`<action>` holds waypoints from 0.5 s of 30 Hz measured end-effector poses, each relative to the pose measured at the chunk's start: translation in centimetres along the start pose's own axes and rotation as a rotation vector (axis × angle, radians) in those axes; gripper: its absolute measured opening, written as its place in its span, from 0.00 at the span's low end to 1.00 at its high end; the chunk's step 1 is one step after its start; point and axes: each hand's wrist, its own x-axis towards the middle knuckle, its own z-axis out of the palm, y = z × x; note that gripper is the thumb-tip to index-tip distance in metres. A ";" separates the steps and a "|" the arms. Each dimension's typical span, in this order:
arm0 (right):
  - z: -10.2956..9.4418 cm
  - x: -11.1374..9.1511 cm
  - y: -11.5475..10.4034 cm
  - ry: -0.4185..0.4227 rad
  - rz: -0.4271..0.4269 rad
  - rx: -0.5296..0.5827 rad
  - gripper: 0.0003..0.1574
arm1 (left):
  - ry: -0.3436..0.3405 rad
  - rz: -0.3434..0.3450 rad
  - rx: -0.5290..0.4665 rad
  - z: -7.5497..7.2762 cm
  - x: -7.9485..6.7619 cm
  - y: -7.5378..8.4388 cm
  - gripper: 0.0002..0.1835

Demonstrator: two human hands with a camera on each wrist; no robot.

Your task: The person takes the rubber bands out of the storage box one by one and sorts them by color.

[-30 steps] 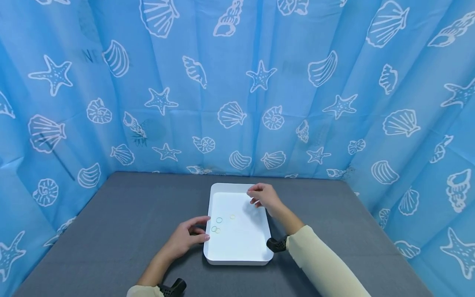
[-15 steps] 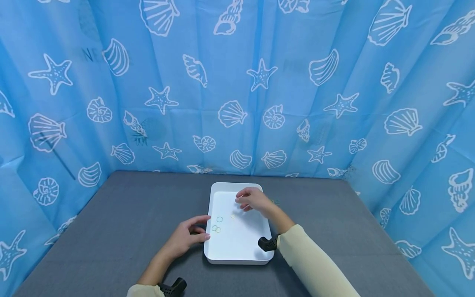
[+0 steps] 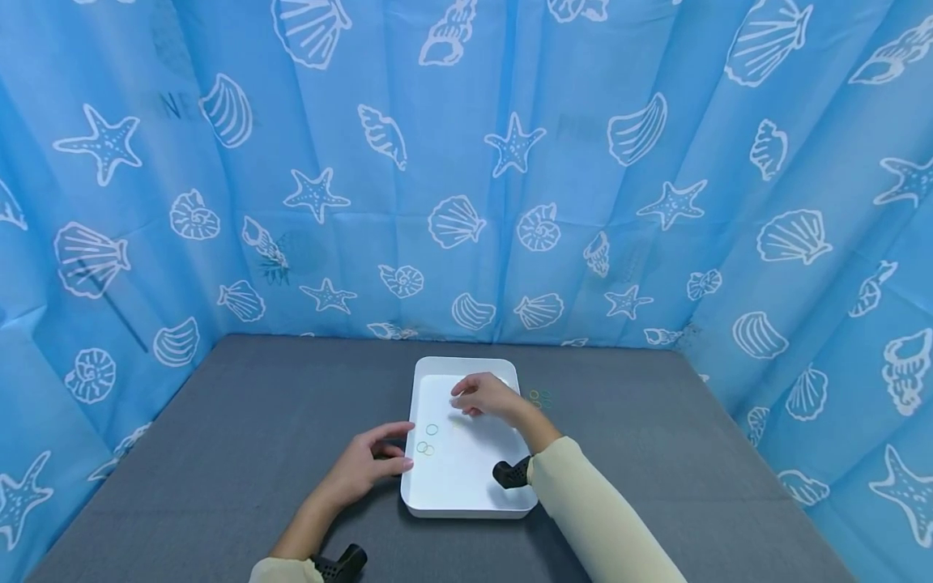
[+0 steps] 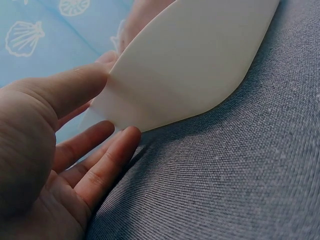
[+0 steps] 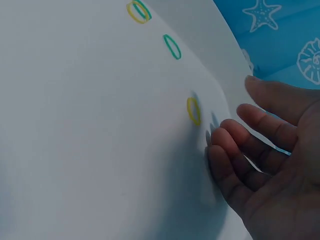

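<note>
A white shallow tray point(image 3: 466, 494) lies on the grey cloth. Fingertips and thumb of my left hand point(image 3: 368, 460) touch its left wall, the fingers loosely bent in the left wrist view. Over the tray's upper middle hovers my right hand point(image 3: 484, 394), with thumb and fingers apart and nothing between them. A thin yellow ring point(image 5: 193, 111), like a small rubber band, lies on the tray floor close to its fingertips. Further left are a green ring point(image 3: 432, 430) and a second green ring point(image 3: 421, 447) overlapping a yellow one point(image 3: 429, 451).
Several yellow and green rings point(image 3: 535, 395) lie on the cloth just right of the tray, partly behind the right forearm. A blue curtain point(image 3: 437, 162) with white shells and starfish stands behind the grey table point(image 3: 306, 389).
My right hand has moved left from the tray's far right rim to above the yellow ring. Rings right of the tray have come into sight. The left hand stays on the wall.
</note>
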 end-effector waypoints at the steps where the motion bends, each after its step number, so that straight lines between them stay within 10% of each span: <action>1: 0.0 0.0 0.0 -0.013 -0.004 -0.017 0.11 | 0.002 0.000 0.002 0.0 0.2 -0.4 0.29; 15: 0.7 0.3 0.7 -0.061 -0.061 -0.322 0.05 | 0.016 0.005 -0.001 0.0 0.3 -1.0 0.30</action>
